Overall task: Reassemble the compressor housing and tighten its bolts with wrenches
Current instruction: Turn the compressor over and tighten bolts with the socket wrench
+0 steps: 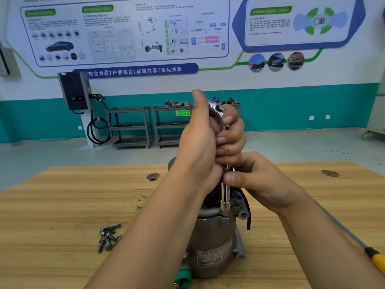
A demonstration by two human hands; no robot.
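1. A loose pile of bolts lies on the wooden table, left of the compressor and apart from it.
2. The left hand is raised above the compressor. Its fingers are curled tightly round the handle of a chrome ratchet wrench, and its thumb points straight up.
3. The wrench stands nearly upright, with its socket seated on the top edge of the housing.
4. The compressor stands on end at the middle of the table, close to the viewer. It has a label on its side and a green cap at its base.
5. The right hand pinches the wrench shaft just below the left hand, thumb pressed against it.
6. A yellow-handled screwdriver lies at the far right.
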